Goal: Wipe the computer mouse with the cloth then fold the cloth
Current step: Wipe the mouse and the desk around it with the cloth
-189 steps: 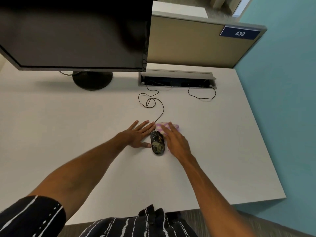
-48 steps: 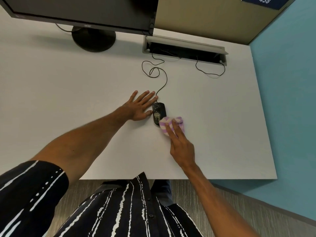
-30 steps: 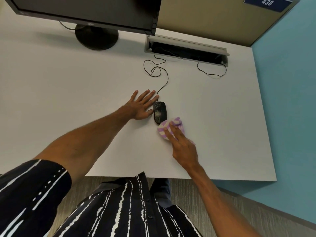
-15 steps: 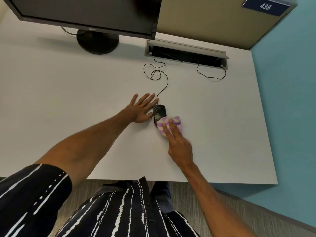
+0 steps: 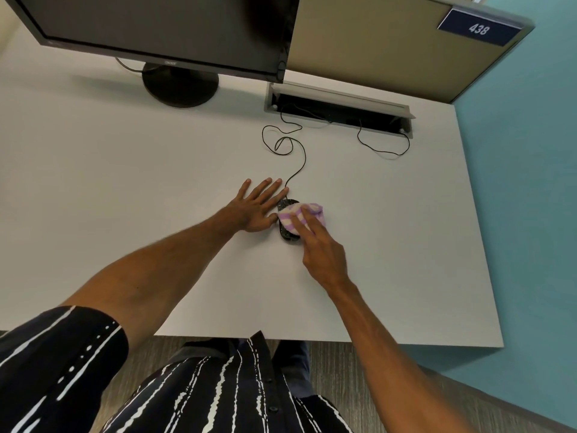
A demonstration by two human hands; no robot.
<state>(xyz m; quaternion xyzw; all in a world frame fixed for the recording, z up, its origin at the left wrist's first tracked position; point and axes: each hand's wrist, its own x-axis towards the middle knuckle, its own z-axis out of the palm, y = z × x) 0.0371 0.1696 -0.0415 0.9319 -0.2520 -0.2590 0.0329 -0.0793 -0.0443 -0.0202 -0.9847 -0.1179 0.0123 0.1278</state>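
Note:
A dark patterned computer mouse [image 5: 286,236] lies near the middle of the white desk [image 5: 125,182], its black cord [image 5: 300,157] looping back to the cable slot. A bunched purple and white striped cloth [image 5: 296,215] covers the middle of the mouse, leaving only its front and rear ends showing. My right hand [image 5: 318,248] presses the cloth down on the mouse with its fingers. My left hand [image 5: 257,204] lies flat on the desk, fingers spread, thumb against the left side of the mouse.
A black monitor [image 5: 162,29] on a round stand [image 5: 179,84] stands at the back left. A grey cable slot [image 5: 338,109] sits behind the mouse, with a second thin cord [image 5: 382,150] beside it. A beige partition with a "438" sign [image 5: 479,28] rises behind.
My right hand has slid the cloth forward from the rear of the mouse onto its middle. The left hand has stayed flat beside the mouse.

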